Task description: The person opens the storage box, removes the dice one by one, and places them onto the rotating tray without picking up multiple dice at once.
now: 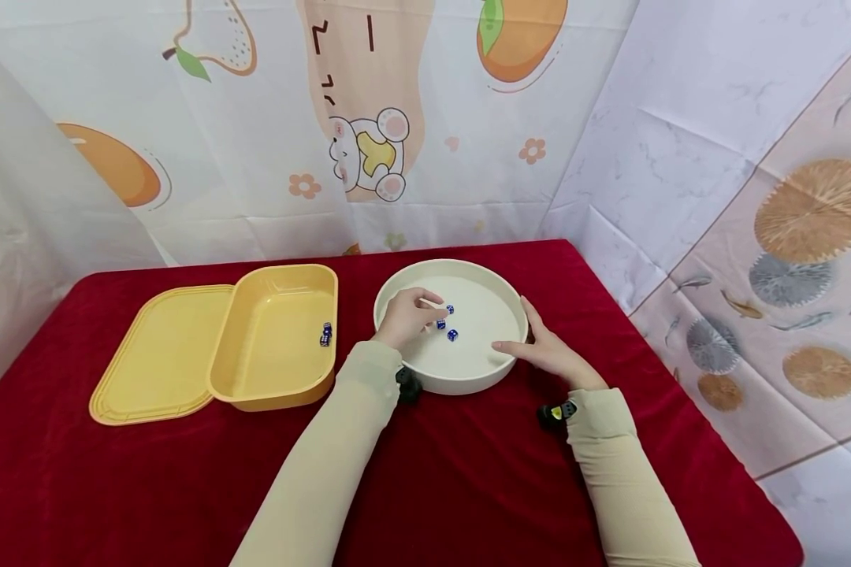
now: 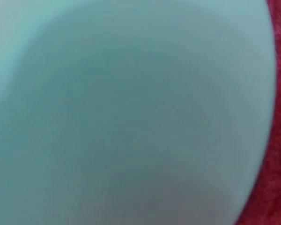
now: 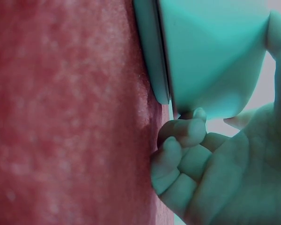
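Near the centre of the head view, a round white dish (image 1: 461, 386) sits on the red-covered tabletop (image 1: 468, 488), and three blue dice (image 1: 441, 324) lie loosely grouped around the middle of its floor. Its raised wall likely stops them rolling off onto the cloth.

The left hand (image 1: 406, 316) reaches over the dish's left side. Its fingers bend towards the dice, with thumb and forefinger slightly apart at the tips, right beside the nearest ones; whether they have hold of a die I cannot tell, since the other fingers are mostly hidden. The left wrist view is filled by a pale blur and settles nothing.

At the dish's right side, the right hand (image 1: 553, 350) grips the rim, thumb reaching over the inside and fingers against the outer wall. The right wrist view shows some of those fingers curled close to the base. This hold probably steadies the dish, which could slide on soft cloth.

Left of centre stands a yellow box (image 1: 273, 339), uncovered so its inside can be reached, with more blue dice (image 1: 325, 339) clustered by its right wall. Its yellow lid (image 1: 163, 354) lies flat at the left, apparently set aside to leave the opening free.
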A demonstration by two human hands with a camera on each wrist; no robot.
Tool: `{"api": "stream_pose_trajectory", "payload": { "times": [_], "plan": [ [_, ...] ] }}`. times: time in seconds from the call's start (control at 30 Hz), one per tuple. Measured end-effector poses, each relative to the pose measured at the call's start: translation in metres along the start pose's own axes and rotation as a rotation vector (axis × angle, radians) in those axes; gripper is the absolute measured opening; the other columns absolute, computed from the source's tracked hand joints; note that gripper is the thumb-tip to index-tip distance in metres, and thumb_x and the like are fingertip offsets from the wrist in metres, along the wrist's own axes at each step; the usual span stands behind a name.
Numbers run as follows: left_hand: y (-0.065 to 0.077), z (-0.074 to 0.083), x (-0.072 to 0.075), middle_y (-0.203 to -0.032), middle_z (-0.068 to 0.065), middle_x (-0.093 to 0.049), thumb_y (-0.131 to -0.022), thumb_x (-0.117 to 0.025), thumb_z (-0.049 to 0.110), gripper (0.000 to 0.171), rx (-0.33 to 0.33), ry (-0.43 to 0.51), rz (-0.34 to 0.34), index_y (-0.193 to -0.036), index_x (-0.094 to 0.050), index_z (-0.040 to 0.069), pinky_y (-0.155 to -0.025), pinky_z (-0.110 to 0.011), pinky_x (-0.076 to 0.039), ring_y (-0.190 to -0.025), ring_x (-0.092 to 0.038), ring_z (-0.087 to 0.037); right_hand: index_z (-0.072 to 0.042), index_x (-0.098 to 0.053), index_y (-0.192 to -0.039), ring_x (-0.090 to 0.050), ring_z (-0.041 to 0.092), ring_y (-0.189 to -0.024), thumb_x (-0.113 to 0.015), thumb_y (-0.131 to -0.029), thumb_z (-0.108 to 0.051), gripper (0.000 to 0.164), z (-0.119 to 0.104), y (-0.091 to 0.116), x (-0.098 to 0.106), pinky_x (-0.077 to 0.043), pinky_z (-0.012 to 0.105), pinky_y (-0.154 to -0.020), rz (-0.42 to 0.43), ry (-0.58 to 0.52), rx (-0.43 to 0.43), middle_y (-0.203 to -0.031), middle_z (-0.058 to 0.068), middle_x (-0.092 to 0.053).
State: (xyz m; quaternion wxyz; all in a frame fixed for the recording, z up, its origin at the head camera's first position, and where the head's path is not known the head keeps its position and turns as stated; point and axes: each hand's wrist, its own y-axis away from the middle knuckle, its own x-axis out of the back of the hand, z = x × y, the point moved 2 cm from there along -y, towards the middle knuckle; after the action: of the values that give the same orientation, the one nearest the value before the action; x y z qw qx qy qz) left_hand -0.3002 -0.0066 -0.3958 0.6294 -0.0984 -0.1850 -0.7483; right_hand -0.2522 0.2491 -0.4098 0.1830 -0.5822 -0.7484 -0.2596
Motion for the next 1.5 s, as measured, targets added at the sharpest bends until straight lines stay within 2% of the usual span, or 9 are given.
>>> {"api": "stream_pose_trajectory", "payload": {
  "times": [0.27,0.5,0.67,0.83,0.9,1.0,1.17,1.37,1.5],
  "plan": [
    [0.008,0.008,0.008,-0.092,-0.006,-0.068,-0.088,-0.077,0.026,0.028,-0.012,0.025,0.012,-0.112,-0.07,0.014,-0.07,-0.028,-0.053,-0.082,-0.063,-0.023,-0.017,0.007,-0.16,-0.016,0.036,-0.151,-0.073,-0.085,-0.044,0.113,0.0,0.0,-0.002,-0.016,0.057,-0.121,-0.003,-0.005,-0.003,-0.167,0.014,-0.006],
    [0.02,0.026,0.026,-0.091,-0.009,-0.069,-0.089,-0.075,0.027,0.026,-0.105,0.018,0.043,-0.111,-0.07,0.014,-0.07,-0.028,-0.054,-0.091,-0.065,-0.034,-0.015,0.01,-0.159,-0.013,0.037,-0.151,-0.073,-0.085,-0.044,0.115,0.0,0.0,-0.002,-0.016,0.058,-0.121,-0.001,-0.01,-0.006,-0.166,0.016,-0.004],
    [0.029,0.037,0.04,-0.094,-0.009,-0.07,-0.09,-0.075,0.027,0.029,-0.119,0.054,0.048,-0.115,-0.07,0.013,-0.071,-0.027,-0.053,-0.097,-0.062,-0.04,-0.015,0.008,-0.159,-0.014,0.037,-0.151,-0.073,-0.085,-0.043,0.114,0.001,0.001,-0.002,-0.016,0.058,-0.12,-0.002,-0.002,0.004,-0.166,0.015,-0.004],
    [0.035,0.045,0.053,-0.098,-0.009,-0.07,-0.09,-0.074,0.028,0.031,-0.133,0.108,0.079,-0.116,-0.069,0.012,-0.075,-0.031,-0.054,-0.087,-0.062,-0.027,-0.015,0.009,-0.159,-0.013,0.037,-0.151,-0.073,-0.086,-0.04,0.113,0.0,0.0,-0.002,-0.015,0.059,-0.12,-0.004,0.0,0.005,-0.167,0.015,-0.003],
    [0.036,0.047,0.059,-0.1,-0.009,-0.069,-0.09,-0.074,0.028,0.03,-0.121,0.134,0.094,-0.115,-0.07,0.012,-0.077,-0.033,-0.054,-0.084,-0.06,-0.021,-0.016,0.008,-0.159,-0.013,0.037,-0.151,-0.073,-0.086,-0.041,0.113,-0.001,0.001,-0.002,-0.015,0.059,-0.12,-0.004,0.0,0.004,-0.167,0.015,-0.003],
    [0.036,0.049,0.069,-0.103,-0.008,-0.069,-0.09,-0.074,0.03,0.03,-0.089,0.171,0.121,-0.114,-0.07,0.013,-0.078,-0.032,-0.055,-0.083,-0.061,-0.02,-0.016,0.008,-0.16,-0.014,0.037,-0.151,-0.073,-0.085,-0.043,0.113,-0.002,0.001,-0.003,-0.016,0.059,-0.12,-0.002,0.004,0.004,-0.167,0.014,-0.004],
    [0.036,0.046,0.086,-0.104,-0.006,-0.069,-0.09,-0.074,0.032,0.034,-0.049,0.222,0.183,-0.117,-0.069,0.012,-0.071,-0.022,-0.053,-0.077,-0.06,-0.015,-0.017,0.009,-0.159,-0.014,0.037,-0.151,-0.073,-0.085,-0.045,0.114,-0.003,0.0,-0.003,-0.016,0.06,-0.12,-0.006,0.002,-0.003,-0.166,0.014,-0.004],
    [0.039,0.039,0.107,-0.103,-0.003,-0.068,-0.091,-0.073,0.034,0.043,-0.005,0.258,0.23,-0.126,-0.065,0.01,-0.077,-0.023,-0.054,-0.073,-0.059,-0.009,-0.019,0.009,-0.159,-0.014,0.036,-0.151,-0.072,-0.085,-0.047,0.114,-0.002,0.0,-0.003,-0.016,0.06,-0.12,-0.005,-0.011,-0.016,-0.167,0.013,-0.006],
    [0.041,0.033,0.12,-0.1,0.004,-0.067,-0.092,-0.072,0.033,0.045,0.011,0.275,0.249,-0.128,-0.063,0.01,-0.075,-0.02,-0.052,-0.073,-0.059,-0.007,-0.019,0.009,-0.159,-0.014,0.036,-0.151,-0.072,-0.085,-0.048,0.114,-0.001,0.0,-0.003,-0.016,0.06,-0.12,-0.005,-0.006,-0.02,-0.167,0.013,-0.005]
  ]
}}
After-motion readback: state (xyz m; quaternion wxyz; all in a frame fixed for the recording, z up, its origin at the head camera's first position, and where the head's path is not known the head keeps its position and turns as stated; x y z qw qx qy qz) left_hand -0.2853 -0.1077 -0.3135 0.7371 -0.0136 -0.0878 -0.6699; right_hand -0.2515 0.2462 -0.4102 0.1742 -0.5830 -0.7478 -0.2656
